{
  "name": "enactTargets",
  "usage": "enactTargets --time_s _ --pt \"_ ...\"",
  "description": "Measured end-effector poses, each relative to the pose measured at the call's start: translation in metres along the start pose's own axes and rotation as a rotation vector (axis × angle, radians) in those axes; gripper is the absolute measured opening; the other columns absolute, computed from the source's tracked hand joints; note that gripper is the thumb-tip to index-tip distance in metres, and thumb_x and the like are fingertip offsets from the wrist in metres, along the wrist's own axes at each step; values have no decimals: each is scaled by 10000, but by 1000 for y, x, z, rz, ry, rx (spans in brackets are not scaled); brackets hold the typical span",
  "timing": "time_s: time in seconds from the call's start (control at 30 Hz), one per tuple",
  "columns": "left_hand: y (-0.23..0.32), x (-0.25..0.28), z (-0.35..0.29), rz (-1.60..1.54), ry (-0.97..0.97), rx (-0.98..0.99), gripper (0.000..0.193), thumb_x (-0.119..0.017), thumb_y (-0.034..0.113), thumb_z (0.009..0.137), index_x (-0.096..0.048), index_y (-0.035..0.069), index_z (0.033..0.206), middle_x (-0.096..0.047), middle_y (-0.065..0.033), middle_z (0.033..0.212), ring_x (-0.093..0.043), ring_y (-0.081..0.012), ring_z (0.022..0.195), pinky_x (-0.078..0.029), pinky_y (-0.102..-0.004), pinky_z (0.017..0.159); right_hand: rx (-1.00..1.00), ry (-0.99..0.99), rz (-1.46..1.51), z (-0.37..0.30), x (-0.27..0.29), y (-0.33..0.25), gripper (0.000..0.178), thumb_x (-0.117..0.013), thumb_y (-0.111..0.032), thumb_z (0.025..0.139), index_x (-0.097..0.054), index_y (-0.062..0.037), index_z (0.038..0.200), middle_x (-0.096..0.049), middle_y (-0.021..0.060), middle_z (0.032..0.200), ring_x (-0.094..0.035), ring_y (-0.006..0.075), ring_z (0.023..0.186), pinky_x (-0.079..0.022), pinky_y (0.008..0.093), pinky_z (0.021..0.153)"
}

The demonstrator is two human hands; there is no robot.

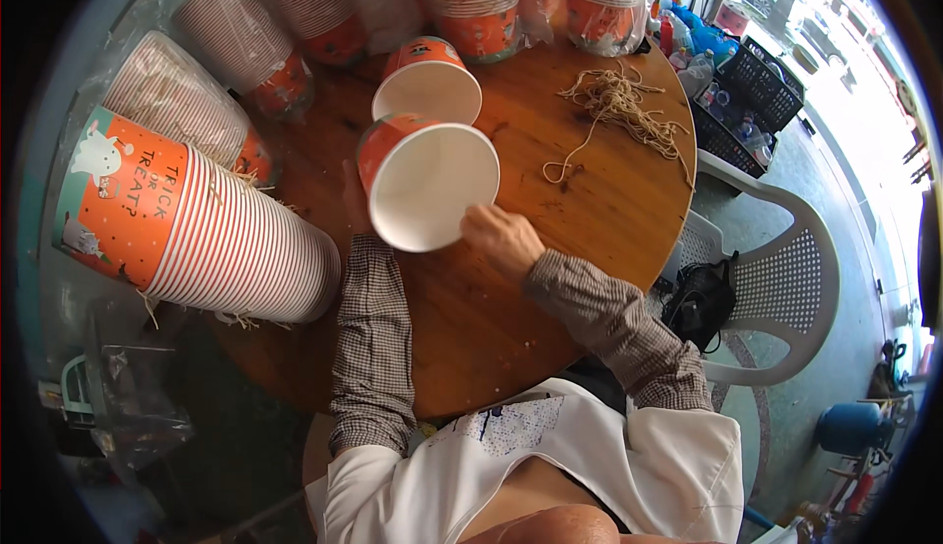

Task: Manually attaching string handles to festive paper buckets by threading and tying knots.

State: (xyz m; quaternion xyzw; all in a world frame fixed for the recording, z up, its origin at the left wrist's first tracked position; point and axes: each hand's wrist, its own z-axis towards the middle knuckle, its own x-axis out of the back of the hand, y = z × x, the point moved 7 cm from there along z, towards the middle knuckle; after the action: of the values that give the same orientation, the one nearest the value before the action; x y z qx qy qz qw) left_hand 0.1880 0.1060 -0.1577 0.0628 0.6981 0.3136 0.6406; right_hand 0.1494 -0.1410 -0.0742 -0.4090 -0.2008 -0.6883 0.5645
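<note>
A round paper bucket, orange outside and white inside, is tilted over the table with its open mouth facing me. My left hand grips its outer side from the left, fingers mostly hidden behind the wall. At the lower right of the rim, my right hand has its fingers pinched together; whether they hold the rim or something small there I cannot make out. Just beyond, a second paper bucket lies tipped with its mouth toward me.
A tall stack of nested paper buckets leans at the left. Plastic-wrapped stacks line the far side of the round wooden table. A tangled heap of string lies at the right. A white plastic chair and black crates stand beyond.
</note>
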Motion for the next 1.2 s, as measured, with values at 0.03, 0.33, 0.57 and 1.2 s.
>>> enactTargets --time_s 0.03,0.33,0.57,1.2 --pt "2 -34 -11 339 167 -143 441 -463 406 993 -632 11 1094 -658 -114 1107 -630 -207 953 -508 -304 841 -66 -18 -18 -4 -6 23 131 -571 -69 745 -580 -48 875 -520 84 920 -584 230 858 -544 338 668" --pt "59 -55 -64 1215 533 -842 297 -609 139 911 -597 6 1176 -623 -106 1103 -597 -194 983 -485 -311 855 -724 -5 -165 -18 35 111 239 -628 -263 866 -579 -34 914 -577 123 936 -603 299 887 -497 417 716" --pt "-19 -139 -108 1388 -63 -837 143 -573 60 910 -651 20 1023 -653 -104 916 -640 -190 786 -522 -297 706 -618 -186 -80 -19 18 103 197 -522 -222 908 -572 -32 909 -576 156 950 -601 332 864 -489 408 763" --pt "-106 -103 -132 663 -42 575 323 -536 308 975 -620 -4 992 -659 -102 815 -674 -195 666 -562 -296 595 -702 -242 1232 -22 20 80 110 -532 -101 951 -551 4 926 -558 11 723 -500 60 596 -425 214 535"
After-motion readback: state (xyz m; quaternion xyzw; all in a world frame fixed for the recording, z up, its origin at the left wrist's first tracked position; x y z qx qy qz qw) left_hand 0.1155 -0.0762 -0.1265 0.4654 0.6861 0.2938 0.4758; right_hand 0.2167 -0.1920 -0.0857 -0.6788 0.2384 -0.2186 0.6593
